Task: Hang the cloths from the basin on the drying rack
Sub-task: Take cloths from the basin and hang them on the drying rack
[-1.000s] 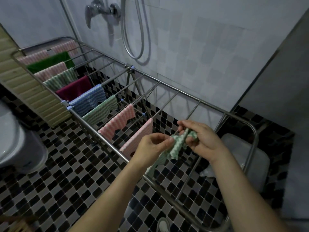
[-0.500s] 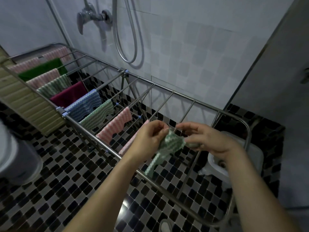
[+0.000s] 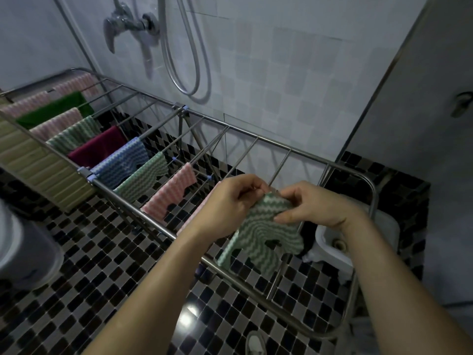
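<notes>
Left hand (image 3: 225, 204), right hand (image 3: 317, 208) round cloth (image 3: 271, 228)

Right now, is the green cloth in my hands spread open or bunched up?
Mostly spread: the green cloth hangs flat, its top edge pinched by the left hand and right hand.
</notes>
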Tool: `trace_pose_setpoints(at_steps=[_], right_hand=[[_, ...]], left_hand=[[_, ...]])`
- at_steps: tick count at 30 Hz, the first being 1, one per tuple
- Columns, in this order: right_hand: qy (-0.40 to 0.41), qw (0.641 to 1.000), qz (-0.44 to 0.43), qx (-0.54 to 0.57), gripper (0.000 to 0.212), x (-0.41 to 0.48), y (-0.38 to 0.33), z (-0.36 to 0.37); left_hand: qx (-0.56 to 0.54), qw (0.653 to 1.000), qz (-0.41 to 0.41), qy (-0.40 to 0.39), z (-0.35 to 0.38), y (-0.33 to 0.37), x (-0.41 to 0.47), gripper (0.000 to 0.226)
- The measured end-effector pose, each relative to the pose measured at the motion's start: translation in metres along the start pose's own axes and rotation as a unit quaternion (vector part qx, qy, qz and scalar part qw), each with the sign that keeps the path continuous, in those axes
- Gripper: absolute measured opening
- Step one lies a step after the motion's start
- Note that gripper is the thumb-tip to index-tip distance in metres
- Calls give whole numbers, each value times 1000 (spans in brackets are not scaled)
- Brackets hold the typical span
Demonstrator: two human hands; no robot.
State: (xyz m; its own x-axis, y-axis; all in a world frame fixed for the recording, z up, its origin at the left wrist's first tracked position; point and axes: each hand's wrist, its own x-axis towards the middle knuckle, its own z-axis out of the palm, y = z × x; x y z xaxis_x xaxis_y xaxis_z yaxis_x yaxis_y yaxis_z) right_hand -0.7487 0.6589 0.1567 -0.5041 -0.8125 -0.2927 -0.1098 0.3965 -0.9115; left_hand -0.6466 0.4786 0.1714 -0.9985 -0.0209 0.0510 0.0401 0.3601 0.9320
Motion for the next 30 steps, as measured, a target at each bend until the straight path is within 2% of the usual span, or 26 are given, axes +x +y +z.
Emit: trace_pose_setpoints(at_steps=[3,6,8,11,15,18,20,22,26,30], right_hand=[[33,999,9,1,7,-14,6,-18],[67,997,17,40,8,-28,15,-33],[84,991,6,101,15,-38,24,-41],[116,967,-25,224,37,-50,34,-50],[139,954,-40,262,19,-71,27,-52],[146,974,41,170,13,-63,33,-51],[151,980,115,63,11,-43,47,-43],[162,975,150,-12,9,-21,65,-25],[211,958,154,-115,3,9,89,10],[231,950,125,-168,6,21,86,25]], left_hand=[[-46,999,-7,4,-4,-4,0,23],[-23,999,-9,-32,-2,-1,-3,38],[-25,995,-27,-90,4,2,-5,43],[-25,985,-46,-162,17,5,-7,34],[-113,963,-71,-235,28,8,-10,31],[-86,961,-87,-246,32,-1,-9,33],[25,968,-81,-235,38,-17,-10,34],[123,961,-80,-234,43,-39,-14,35],[228,936,-126,-238,51,-75,-24,41],[253,932,-142,-218,51,-83,-30,42]])
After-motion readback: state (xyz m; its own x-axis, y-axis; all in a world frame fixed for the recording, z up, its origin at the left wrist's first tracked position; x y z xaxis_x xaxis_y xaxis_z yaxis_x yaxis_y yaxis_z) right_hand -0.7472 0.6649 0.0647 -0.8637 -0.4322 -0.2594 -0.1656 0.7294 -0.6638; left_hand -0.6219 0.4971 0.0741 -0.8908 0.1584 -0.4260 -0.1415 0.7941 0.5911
